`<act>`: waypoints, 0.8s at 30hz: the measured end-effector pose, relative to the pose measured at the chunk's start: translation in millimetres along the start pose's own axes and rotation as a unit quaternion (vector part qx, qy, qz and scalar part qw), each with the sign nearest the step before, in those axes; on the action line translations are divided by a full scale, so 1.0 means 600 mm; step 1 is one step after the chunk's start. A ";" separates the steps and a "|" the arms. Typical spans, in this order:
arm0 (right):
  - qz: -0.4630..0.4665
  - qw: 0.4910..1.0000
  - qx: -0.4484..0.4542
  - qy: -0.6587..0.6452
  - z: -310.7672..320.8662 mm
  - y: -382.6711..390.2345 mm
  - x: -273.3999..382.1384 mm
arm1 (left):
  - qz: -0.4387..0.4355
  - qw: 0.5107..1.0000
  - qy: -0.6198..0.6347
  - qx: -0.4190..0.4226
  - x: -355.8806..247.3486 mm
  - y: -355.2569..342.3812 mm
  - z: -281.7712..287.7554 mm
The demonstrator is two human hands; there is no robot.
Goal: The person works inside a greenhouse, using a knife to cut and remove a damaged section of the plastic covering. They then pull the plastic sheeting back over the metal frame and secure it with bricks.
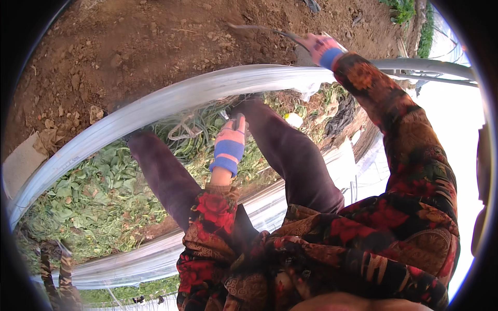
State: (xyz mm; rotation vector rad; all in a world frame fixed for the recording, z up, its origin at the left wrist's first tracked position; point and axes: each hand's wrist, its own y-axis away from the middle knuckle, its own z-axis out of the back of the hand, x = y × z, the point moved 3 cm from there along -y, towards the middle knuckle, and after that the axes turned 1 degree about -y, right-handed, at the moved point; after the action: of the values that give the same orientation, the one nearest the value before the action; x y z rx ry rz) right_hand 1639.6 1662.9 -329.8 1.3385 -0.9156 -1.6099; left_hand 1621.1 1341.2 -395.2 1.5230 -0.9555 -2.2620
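Observation:
My right hand (320,47), in a pink and blue knitted glove, reaches out over the soil at the far right. It is closed on a long, thin, dark curved strip (282,34) that points left, its far end smeared by motion. My left hand (230,141), in a matching striped glove, is low between my knees, above green plants. Its fingers are curled near a small silvery object (224,115); what they hold is mostly hidden. Just left of it, a loop of pale rope (184,129) lies on long green stems.
A gathered band of clear plastic sheeting (155,88) arches across, just beyond my knees. Bare brown soil (140,36) spreads past it. Leafy plants (104,192) cover the ground at left. A grey pipe (425,65) runs at right. Someone's camouflage-clad legs (65,274) show lower left.

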 end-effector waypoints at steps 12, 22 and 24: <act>0.038 0.990 0.132 0.027 -0.191 0.043 -0.077 | -0.019 0.999 -0.034 -0.037 0.003 0.004 -0.019; -0.129 0.967 0.130 -0.177 -0.134 0.061 -0.059 | -0.018 0.999 -0.033 -0.022 0.013 -0.001 -0.034; -0.107 0.976 0.170 -0.081 -0.143 0.075 -0.064 | 0.008 0.998 -0.064 -0.012 0.010 0.000 -0.029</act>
State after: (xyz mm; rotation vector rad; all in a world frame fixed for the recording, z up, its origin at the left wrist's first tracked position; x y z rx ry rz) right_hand 1733.9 1678.4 -288.6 1.6018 -1.2233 -1.8038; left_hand 1634.1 1331.4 -403.6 1.3703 -0.9660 -2.3753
